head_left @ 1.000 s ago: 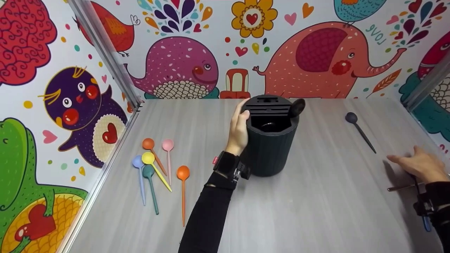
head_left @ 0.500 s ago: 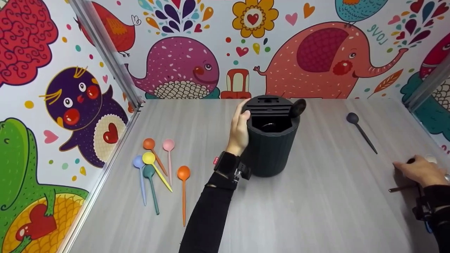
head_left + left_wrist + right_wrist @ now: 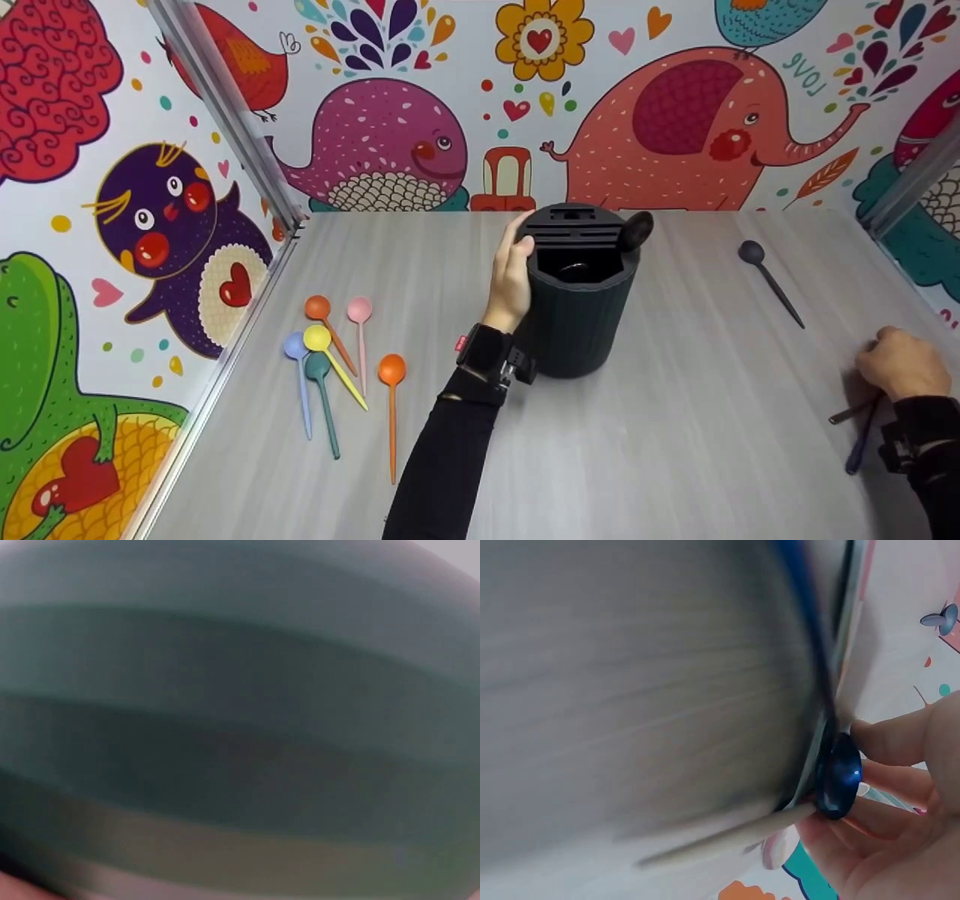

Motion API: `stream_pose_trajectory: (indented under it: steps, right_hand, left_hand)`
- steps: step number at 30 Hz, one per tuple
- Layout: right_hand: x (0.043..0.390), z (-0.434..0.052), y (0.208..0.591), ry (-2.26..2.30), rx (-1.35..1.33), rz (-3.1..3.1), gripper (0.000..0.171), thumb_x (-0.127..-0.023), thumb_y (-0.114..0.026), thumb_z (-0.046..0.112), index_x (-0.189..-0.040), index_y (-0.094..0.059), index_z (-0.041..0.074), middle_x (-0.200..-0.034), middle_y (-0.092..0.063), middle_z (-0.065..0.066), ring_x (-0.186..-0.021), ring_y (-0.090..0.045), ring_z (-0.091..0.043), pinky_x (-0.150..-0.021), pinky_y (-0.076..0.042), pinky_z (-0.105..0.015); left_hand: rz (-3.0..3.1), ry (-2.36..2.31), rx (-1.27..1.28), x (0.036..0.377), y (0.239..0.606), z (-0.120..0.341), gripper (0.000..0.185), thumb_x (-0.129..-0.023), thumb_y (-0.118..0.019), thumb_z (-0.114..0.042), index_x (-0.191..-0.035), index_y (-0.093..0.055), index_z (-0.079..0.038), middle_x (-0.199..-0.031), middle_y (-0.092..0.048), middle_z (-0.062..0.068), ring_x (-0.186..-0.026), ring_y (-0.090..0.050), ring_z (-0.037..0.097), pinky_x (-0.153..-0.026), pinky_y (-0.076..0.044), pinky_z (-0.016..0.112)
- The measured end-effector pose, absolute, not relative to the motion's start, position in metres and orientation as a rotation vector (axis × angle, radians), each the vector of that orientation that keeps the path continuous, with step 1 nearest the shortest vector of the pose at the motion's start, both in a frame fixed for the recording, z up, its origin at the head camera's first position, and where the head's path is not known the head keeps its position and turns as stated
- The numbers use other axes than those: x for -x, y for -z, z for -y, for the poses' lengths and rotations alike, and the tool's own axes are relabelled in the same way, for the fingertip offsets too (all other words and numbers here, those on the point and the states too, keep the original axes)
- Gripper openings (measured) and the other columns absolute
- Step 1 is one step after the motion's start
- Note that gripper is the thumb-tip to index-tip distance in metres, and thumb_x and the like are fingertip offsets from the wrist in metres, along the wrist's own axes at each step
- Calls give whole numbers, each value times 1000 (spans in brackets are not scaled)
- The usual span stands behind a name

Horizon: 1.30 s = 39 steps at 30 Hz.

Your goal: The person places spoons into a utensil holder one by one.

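Note:
My left hand (image 3: 512, 281) grips the left side of a dark green ribbed utensil holder (image 3: 574, 330) with a slotted black top. The head of a dark spoon (image 3: 636, 230) stands up at its right rim. In the left wrist view the holder's ribbed wall (image 3: 240, 720) takes up nearly everything. At the table's right my right hand (image 3: 905, 365) has its fingers curled. The right wrist view shows its thumb and fingers about the bowl of a shiny blue spoon (image 3: 840, 776). Beside it, a thin brown handle (image 3: 851, 412) runs under the hand; its other end is hidden.
Several colored spoons lie at the left: orange (image 3: 391, 369), pink (image 3: 359, 309), yellow (image 3: 318, 338), green (image 3: 318, 366) and light blue (image 3: 295, 345). A dark grey spoon (image 3: 752, 253) lies at the back right. Patterned walls (image 3: 360, 142) border the table's back and sides.
My right hand's fingers have curled in from a spread pose, and the hand has shifted slightly. The blue spoon's handle now shows beside the wrist. My left hand and the holder have stayed put.

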State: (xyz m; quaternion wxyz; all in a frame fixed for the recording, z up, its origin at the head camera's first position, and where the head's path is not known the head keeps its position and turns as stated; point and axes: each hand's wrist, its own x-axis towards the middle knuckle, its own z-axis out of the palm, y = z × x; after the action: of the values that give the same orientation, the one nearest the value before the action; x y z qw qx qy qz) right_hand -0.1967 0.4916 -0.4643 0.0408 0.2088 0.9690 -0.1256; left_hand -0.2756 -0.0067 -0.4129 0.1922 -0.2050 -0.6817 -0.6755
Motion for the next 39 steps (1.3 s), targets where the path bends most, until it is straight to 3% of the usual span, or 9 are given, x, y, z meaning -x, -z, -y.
stream_pose_trajectory:
  steps: [9, 15, 18, 23, 30, 36, 39]
  right_hand:
    - [197, -493, 466, 507, -668, -2982, 49, -86, -57, -1, -125, -39, -23, -118, -44, -47, -97, -45, -54, -90, -44, -66]
    - [202, -492, 469, 645, -739, -2973, 70, -81, -56, -4, -144, -27, -17, -127, -40, -47, -100, -45, -54, -83, -46, -64]
    - [204, -489, 468, 748, -791, -2936, 76, -82, -54, -3, -149, -22, -16, -132, -37, -46, -106, -42, -55, -89, -45, -65]
    - [204, -487, 466, 867, -864, -2854, 70, -89, -50, 5, -148, -22, -20, -144, -28, -47, -121, -37, -57, -102, -38, -64]
    - [205, -484, 466, 975, -964, -2746, 72, -98, -57, 20, -148, -23, -18, -130, -37, -43, -103, -43, -49, -73, -46, -47]
    - [205, -484, 467, 982, -991, -2818, 66, -97, -61, 23, -138, -34, -21, -122, -45, -41, -98, -51, -46, -65, -46, -39]
    - [205, -482, 466, 985, -1000, -2840, 66, -99, -56, 28, -139, -36, -21, -128, -45, -43, -103, -52, -47, -67, -48, -40]
  left_hand:
    - [1921, 1898, 565, 276, 414, 7, 59, -98, -32, -26, -146, -46, 5, -148, -49, 21, -138, -44, 25, -115, -33, 36]
    - [1925, 1890, 558, 276, 414, 6, 58, -98, -33, -26, -145, -48, 4, -148, -50, 18, -139, -44, 24, -115, -33, 36]
    - [1923, 1893, 559, 276, 414, 6, 58, -98, -33, -26, -145, -47, 4, -148, -50, 19, -139, -44, 25, -116, -33, 36]
    - [1914, 1908, 566, 276, 414, 6, 59, -98, -32, -26, -146, -46, 5, -148, -49, 21, -138, -45, 25, -115, -34, 36]
    - [1895, 1912, 584, 276, 414, 6, 58, -98, -32, -25, -145, -47, 6, -147, -50, 21, -137, -46, 26, -115, -34, 36]
    - [1899, 1910, 580, 276, 414, 6, 58, -98, -32, -25, -145, -47, 5, -147, -51, 20, -137, -46, 25, -115, -34, 36]
    - [1906, 1903, 576, 275, 413, 6, 58, -98, -33, -26, -145, -47, 5, -147, -51, 19, -138, -45, 25, -115, -33, 36]
